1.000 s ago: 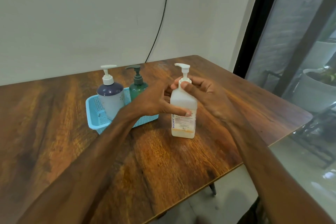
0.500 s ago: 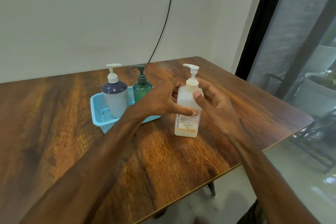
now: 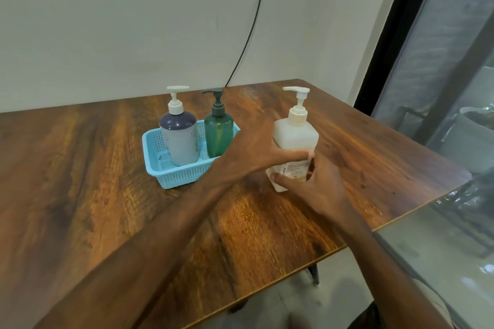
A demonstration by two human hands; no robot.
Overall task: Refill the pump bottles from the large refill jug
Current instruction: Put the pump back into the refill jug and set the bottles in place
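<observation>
A white square pump bottle (image 3: 295,136) with a printed label stands upright on the wooden table (image 3: 107,195), a little pale liquid at its bottom. My left hand (image 3: 256,152) wraps its middle from the left, thumb across the front. My right hand (image 3: 318,184) holds its lower part from the front right. A grey bottle with a dark blue top and white pump (image 3: 179,139) and a green bottle with a dark pump (image 3: 218,131) stand in a light blue perforated basket (image 3: 171,173) to the left. No refill jug is in view.
The table's right and front edges drop to a tiled floor (image 3: 334,288). A black cable (image 3: 251,24) hangs down the white wall behind. A glass door with a dark frame (image 3: 385,35) lies to the right, with a white pot (image 3: 478,136) beyond it.
My right hand slid from the pump neck down to the bottle's lower body. My left hand stayed around the bottle. The view shifted left slightly.
</observation>
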